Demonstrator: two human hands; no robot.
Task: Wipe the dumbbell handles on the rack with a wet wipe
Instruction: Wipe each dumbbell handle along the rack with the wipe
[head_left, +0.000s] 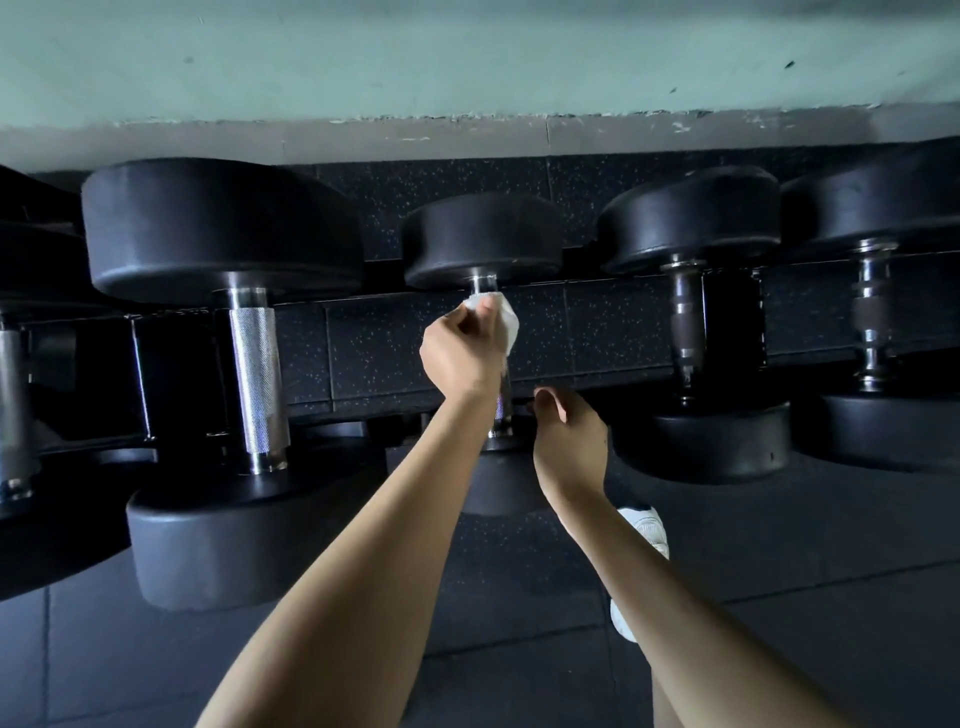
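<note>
The left hand (462, 353) clamps the white wet wipe (506, 317) round the far end of the middle dumbbell's (483, 241) handle (485, 285). The right hand (569, 441) sits at its near head, and I cannot tell its grip. Hard wiping may roll the dumbbell on the rack (374, 401), and a bunched wipe could skip the near end.

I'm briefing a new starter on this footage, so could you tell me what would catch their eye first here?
The left hand at the centre, gripping a white wet wipe round the handle of the small middle dumbbell, draws the eye first. Next comes the big dumbbell to its left with its bright knurled steel handle. The right hand sits by the small dumbbell's near end.
</note>
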